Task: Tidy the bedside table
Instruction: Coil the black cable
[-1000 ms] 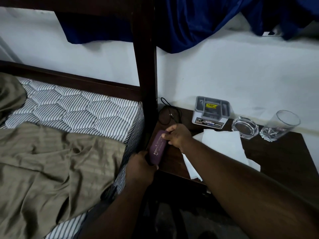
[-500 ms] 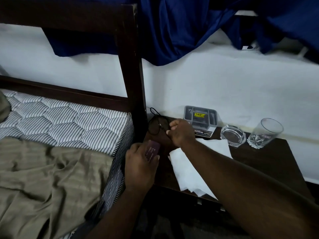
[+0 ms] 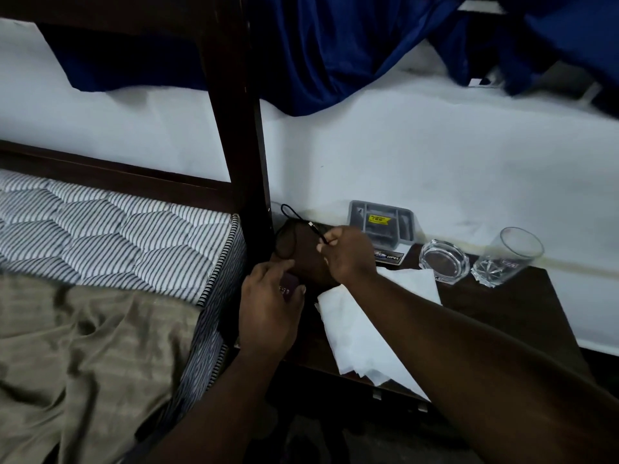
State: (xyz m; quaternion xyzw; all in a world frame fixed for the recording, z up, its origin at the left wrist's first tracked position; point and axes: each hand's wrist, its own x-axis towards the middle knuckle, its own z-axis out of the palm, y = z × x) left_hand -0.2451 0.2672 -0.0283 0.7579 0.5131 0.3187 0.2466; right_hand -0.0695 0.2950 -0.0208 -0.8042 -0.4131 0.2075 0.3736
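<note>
At the table's [image 3: 522, 306] left edge, beside the bed post [image 3: 234, 128], the left hand [image 3: 268, 313] is now keeping the small maroon case [image 3: 290, 285] alone, fingers curled over it so only a sliver is showing; a second ago both hands were sharing it. The right hand [image 3: 348, 256] is letting go of that case and moving to the back left corner, where its fingertips are pinching the plug end of the black cable [image 3: 294, 219] and lifting it off the coil. This suggests the cable is being gathered next. Further right, the white paper sheets [image 3: 351, 329] are overhanging the front edge, and the grey organiser [image 3: 382, 219], glass ashtray [image 3: 442, 259] and tumbler [image 3: 509, 256] are sitting untouched along the back edge.
</note>
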